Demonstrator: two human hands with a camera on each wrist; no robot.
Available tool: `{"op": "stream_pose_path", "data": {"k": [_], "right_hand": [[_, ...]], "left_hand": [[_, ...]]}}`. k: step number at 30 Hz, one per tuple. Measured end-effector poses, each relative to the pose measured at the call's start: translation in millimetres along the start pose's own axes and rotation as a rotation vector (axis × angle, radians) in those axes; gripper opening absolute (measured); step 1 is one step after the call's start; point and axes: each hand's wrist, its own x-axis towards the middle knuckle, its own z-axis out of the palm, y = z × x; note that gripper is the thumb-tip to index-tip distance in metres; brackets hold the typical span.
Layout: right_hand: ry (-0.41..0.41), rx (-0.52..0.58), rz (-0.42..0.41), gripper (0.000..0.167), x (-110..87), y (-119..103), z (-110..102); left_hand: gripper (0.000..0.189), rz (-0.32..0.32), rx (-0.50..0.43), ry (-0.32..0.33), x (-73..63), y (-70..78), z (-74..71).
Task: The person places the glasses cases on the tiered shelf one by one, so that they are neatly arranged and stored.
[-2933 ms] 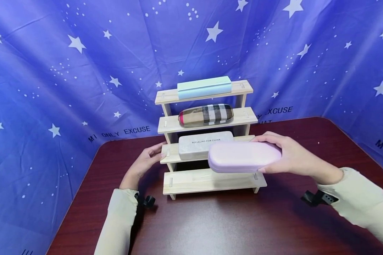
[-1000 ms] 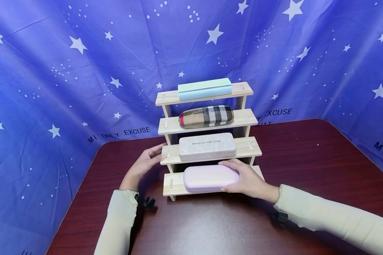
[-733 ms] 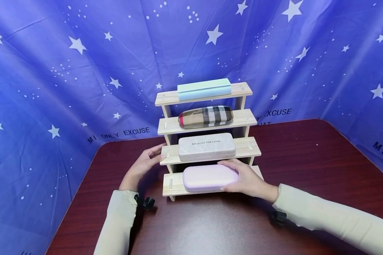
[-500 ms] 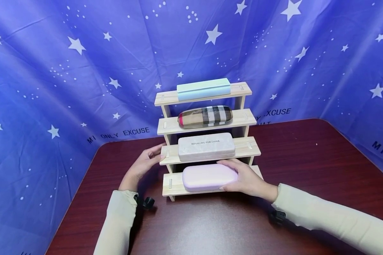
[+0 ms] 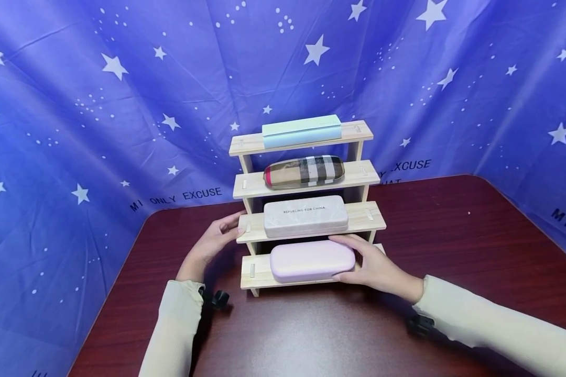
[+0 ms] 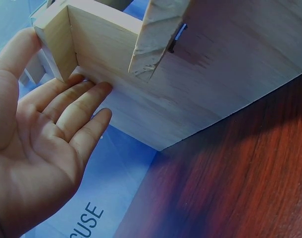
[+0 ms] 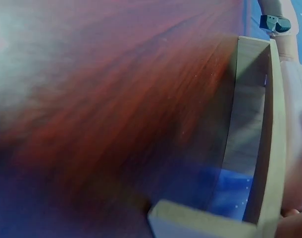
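In the head view a four-tier wooden display shelf [image 5: 252, 182] stands on the table. My left hand [image 5: 212, 241] holds its left side; the left wrist view shows the thumb at a board's end and the fingers [image 6: 81, 111] against the side panel. A lilac glasses case [image 5: 311, 262] lies on the lowest board. My right hand [image 5: 374, 267] is around the case's right end, thumb in front and fingers behind, with a gap between palm and case. A grey marbled glasses case [image 5: 306, 217] with lettering lies one tier up.
Higher up lie a plaid glasses case [image 5: 304, 173] and, on the top board, a pale blue-green glasses case [image 5: 302, 132]. The dark red wooden table [image 5: 283, 335] reaches back to a blue star-printed curtain [image 5: 193, 104] behind the shelf.
The right hand brought the lilac case down and left onto the lowest board. Since then it has loosened and slid slightly right, the case staying put. The left hand has not moved.
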Motion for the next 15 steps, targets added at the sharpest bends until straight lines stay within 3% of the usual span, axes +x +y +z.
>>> {"op": "stream_pose_path", "data": {"k": [8, 15], "right_hand": [[0.047, -0.003, -0.032, 0.067, -18.4, 2, -19], [0.109, -0.144, -0.071, 0.05, -27.6, -4, -41]], "left_hand": [[0.054, 0.005, -0.019, -0.01, 0.2, -0.6, -3.8], [0.055, -0.005, 0.034, -0.043, 2.2, -0.2, -7.5]]}}
